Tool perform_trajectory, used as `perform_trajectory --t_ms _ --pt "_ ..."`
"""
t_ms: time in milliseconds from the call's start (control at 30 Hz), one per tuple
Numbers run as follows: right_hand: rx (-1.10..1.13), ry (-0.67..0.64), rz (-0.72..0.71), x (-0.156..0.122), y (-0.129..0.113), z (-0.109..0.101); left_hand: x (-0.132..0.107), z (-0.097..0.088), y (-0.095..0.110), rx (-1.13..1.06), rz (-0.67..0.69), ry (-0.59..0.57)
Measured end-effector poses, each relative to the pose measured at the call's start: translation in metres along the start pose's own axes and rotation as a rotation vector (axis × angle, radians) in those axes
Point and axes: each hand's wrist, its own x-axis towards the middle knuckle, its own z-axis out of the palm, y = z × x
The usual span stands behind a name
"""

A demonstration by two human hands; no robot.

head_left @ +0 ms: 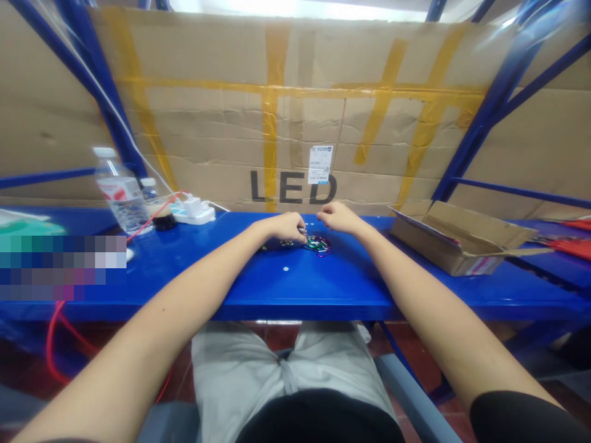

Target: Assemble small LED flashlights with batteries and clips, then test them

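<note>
My left hand [287, 227] is closed just above the blue table, its fingers pinching something small with a metallic glint that I cannot make out. Beside its fingertips lies a little heap of shiny coloured metal loops [318, 245], green, purple and red. Some small brass-coloured pieces [287, 243] sit below the left hand, partly in its shadow. To the right and slightly beyond the loops, my right hand [339, 218] is raised with thumb and fingers drawn together. Whatever is between those fingers, if anything, is too small to see.
An open cardboard box [455, 240] stands on the blue table [323, 286] at right. Toward the left are a water bottle [122, 197], a cup of dark liquid [164, 216] and a white power strip [196, 212] with a red cable. A large carton [221, 135] stands behind.
</note>
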Motion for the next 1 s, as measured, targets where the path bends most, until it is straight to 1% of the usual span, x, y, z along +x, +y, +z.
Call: perform_trajectory --t_ms 67,167,300,367,567,733,833,1000 --pt "-0.018 0.005 -0.015 0.000 -0.001 0.001 -0.003 0.002 0.009 0.070 -0.027 -0.032" --pt "0.035 -0.020 -0.003 0.000 -0.001 0.003 -0.005 0.004 0.017 0.124 -0.051 -0.035" --pt "0.122 -0.047 0.015 0.002 -0.001 0.006 -0.004 0.005 0.019 0.058 -0.104 -0.053" --pt "0.141 -0.048 0.009 0.002 -0.001 0.006 -0.003 0.007 0.018 0.029 -0.110 -0.044" --pt "0.194 -0.036 -0.010 0.002 0.001 0.007 -0.003 0.009 0.019 0.083 -0.072 0.007" --pt "0.203 -0.032 -0.015 0.003 0.002 0.006 -0.006 0.007 0.021 0.116 -0.052 -0.008" --pt "0.190 -0.033 -0.019 0.003 0.002 0.006 -0.008 0.004 0.021 0.099 -0.041 -0.032" --pt "0.176 -0.030 -0.022 0.002 0.001 0.006 -0.006 0.003 0.019 0.074 0.075 -0.061"
